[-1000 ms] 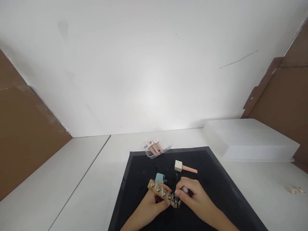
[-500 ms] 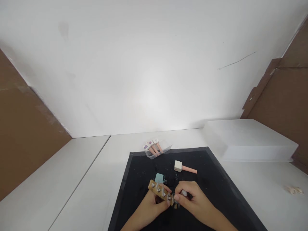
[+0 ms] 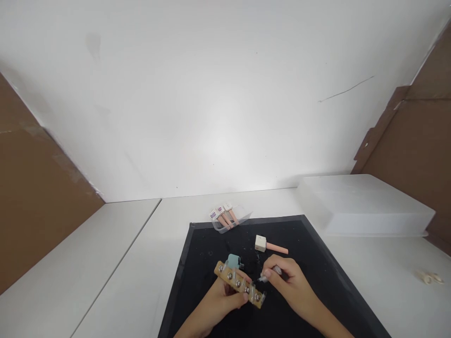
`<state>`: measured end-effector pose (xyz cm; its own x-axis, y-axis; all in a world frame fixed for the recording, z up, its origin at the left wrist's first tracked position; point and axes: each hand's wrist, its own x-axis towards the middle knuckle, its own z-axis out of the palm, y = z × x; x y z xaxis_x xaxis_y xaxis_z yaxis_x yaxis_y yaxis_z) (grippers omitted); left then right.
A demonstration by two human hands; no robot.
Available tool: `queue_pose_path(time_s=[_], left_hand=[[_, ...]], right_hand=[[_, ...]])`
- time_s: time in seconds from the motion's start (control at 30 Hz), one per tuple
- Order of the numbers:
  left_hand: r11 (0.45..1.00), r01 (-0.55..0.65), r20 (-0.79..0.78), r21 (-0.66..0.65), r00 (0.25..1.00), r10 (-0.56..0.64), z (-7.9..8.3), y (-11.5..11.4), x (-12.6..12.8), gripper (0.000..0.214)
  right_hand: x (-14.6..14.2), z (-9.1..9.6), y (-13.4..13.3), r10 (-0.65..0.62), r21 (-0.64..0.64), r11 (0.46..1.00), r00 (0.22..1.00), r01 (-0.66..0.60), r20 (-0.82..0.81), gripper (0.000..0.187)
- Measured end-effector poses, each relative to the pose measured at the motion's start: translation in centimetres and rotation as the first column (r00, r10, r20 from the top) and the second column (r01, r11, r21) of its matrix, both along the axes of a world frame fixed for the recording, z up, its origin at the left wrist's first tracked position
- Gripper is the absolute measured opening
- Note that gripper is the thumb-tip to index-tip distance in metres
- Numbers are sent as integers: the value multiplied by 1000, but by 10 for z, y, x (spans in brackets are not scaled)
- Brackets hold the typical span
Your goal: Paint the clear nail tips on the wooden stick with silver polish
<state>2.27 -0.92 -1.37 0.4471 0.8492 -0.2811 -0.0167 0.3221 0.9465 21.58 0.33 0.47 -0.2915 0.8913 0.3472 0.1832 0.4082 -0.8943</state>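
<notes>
My left hand (image 3: pixel 225 299) grips a narrow wooden bar (image 3: pixel 234 281) from below, its thumb near the bar's right end. Several round metal studs run along the bar, with small clear plastic pieces beside them. Just off the bar's right end, my right hand (image 3: pixel 289 280) pinches a small grey-white tool (image 3: pixel 264 278), its far end too small to make out. Behind the bar lies a teal bottle-like thing (image 3: pixel 233 261), partly covered by the bar and my left hand. Farther back rests a square white bottle with a pink stick-like cap (image 3: pixel 261 243).
A clear tray (image 3: pixel 222 230) at the mat's back edge holds several similar white-and-pink bottles. The black mat (image 3: pixel 197 281) lies on a white table. A translucent plastic box (image 3: pixel 373 220) stands back right; small beige objects (image 3: pixel 428 278) lie at the right. Brown panels flank the table.
My right hand has drawn back right and slightly up from the bar with the tool, leaving the bar's right end in view. The bar has shifted slightly left.
</notes>
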Motion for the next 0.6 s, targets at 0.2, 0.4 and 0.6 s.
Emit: queue_pose_path(time_s=[0.2, 0.4, 0.6], left_hand=[[998, -32, 50, -58, 998, 35, 7, 1, -1, 30], [998, -6, 87, -65, 996, 11, 8, 0, -2, 28], [996, -13, 123, -85, 992, 24, 6, -1, -3, 28]], right_hand=[[-4, 0, -5, 156, -40, 986, 978, -163, -139, 37], [-6, 0, -4, 81, -87, 992, 991, -90, -106, 34], [-4, -4, 2, -73, -119, 991, 989, 58, -126, 32]])
